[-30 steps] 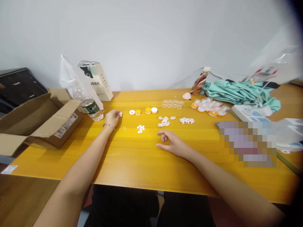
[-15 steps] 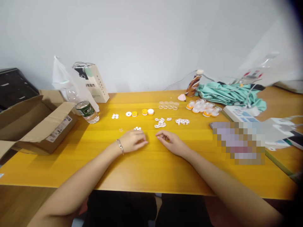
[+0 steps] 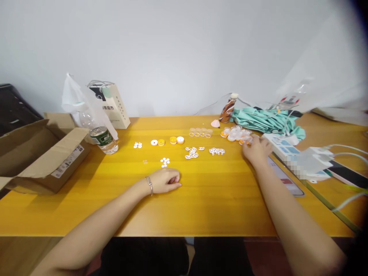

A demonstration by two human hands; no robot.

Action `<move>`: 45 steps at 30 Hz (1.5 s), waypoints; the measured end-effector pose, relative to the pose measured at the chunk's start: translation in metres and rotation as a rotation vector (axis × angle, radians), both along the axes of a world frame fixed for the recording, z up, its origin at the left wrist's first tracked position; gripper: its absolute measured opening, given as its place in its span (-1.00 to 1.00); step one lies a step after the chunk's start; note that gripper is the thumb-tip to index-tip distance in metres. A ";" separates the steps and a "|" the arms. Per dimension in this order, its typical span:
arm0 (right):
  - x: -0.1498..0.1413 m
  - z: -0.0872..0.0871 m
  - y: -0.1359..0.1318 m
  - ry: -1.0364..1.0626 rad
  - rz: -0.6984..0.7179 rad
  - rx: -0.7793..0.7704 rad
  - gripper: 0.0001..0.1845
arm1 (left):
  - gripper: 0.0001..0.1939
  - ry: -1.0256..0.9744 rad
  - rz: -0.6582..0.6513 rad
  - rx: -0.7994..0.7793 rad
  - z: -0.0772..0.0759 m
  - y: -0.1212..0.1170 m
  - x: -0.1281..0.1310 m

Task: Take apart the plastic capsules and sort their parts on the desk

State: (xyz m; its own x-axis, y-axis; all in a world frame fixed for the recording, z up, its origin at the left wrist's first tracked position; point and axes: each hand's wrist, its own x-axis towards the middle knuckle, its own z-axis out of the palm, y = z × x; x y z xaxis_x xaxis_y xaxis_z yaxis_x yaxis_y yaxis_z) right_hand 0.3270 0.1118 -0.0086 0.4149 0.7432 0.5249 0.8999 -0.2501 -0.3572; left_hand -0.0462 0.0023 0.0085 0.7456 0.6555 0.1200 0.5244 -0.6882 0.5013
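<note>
My left hand rests on the table with its fingers loosely curled and the thumb apart, holding nothing that I can see. Just beyond it lie several small white discs. My right hand reaches to the right end of a cluster of clear-domed pieces with orange and white bases. Its fingertips are at the nearest piece, but whether they grip it is hidden. White openwork parts and a second group of patterned white parts lie between the hands. Behind them stands a row of clear cups.
Orange and white round caps and small white pieces lie left of centre. A cardboard box and water bottle stand left. At right are a phone, power strip, folded green umbrella and drink bottle.
My right hand has moved right and away from me, from the table's middle to the domed pieces. My left hand has shifted slightly nearer, uncovering the white discs.
</note>
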 end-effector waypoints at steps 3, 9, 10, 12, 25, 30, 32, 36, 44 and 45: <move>0.000 -0.004 0.003 -0.153 -0.005 -0.009 -0.49 | -0.85 -0.011 0.000 -0.001 -0.001 0.000 0.000; -0.012 -0.003 -0.003 -0.291 0.014 0.033 -0.61 | -0.84 -0.013 -0.008 -0.004 -0.001 0.001 -0.001; -0.013 -0.001 -0.006 -0.282 0.015 0.031 -0.61 | -0.84 -0.011 -0.006 -0.004 -0.001 0.002 -0.001; -0.014 0.003 -0.010 -0.249 0.039 0.003 -0.60 | -0.84 -0.006 -0.004 -0.007 -0.001 0.001 -0.001; -0.126 0.014 -0.061 0.457 0.988 0.095 -0.70 | -0.83 -0.036 0.026 -0.084 -0.004 0.003 -0.004; -0.157 0.007 -0.090 0.529 1.416 -0.263 -0.56 | -0.80 -0.056 0.082 -0.023 -0.006 0.004 -0.003; -0.157 0.005 -0.092 0.607 1.449 -0.341 -0.49 | -0.82 -0.105 0.157 0.065 -0.006 0.004 -0.002; -0.155 0.004 -0.087 0.667 1.462 -0.471 -0.52 | -0.81 -0.252 0.225 0.193 -0.001 0.001 0.001; -0.156 0.010 -0.080 0.453 1.582 -0.491 -0.68 | -0.66 -0.268 -0.028 0.197 0.000 -0.003 0.009; -0.156 0.010 -0.080 0.423 1.590 -0.478 -0.68 | -0.67 -0.272 -0.016 0.185 0.000 -0.003 0.010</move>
